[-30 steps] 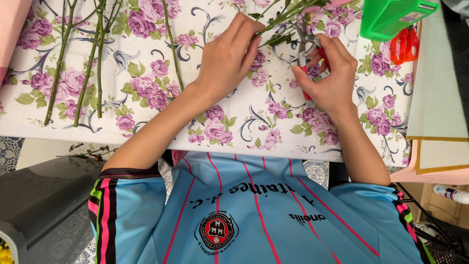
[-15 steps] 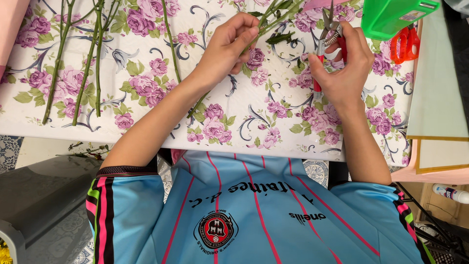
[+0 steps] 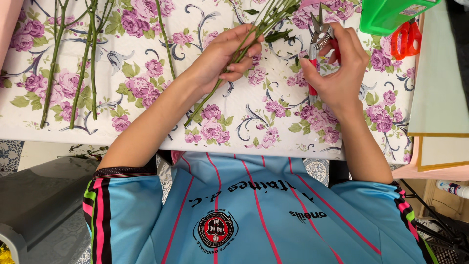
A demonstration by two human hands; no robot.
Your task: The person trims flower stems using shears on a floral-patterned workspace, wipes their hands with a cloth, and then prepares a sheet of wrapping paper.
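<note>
Left hand grip closed on green stem, steadying it over counter; right hand grips pruning shears, blades just beside.

My table under floral cloth. Bare green stems lie at left. Green plastic box, red-handled scissors at right corner.

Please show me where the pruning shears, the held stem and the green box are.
shears (image 3: 320,30), head view: on the metal blades above the right hand.
stem (image 3: 207,100), head view: on the bare lower part below the left hand.
green box (image 3: 386,17), head view: on its side wall, top right.
</note>
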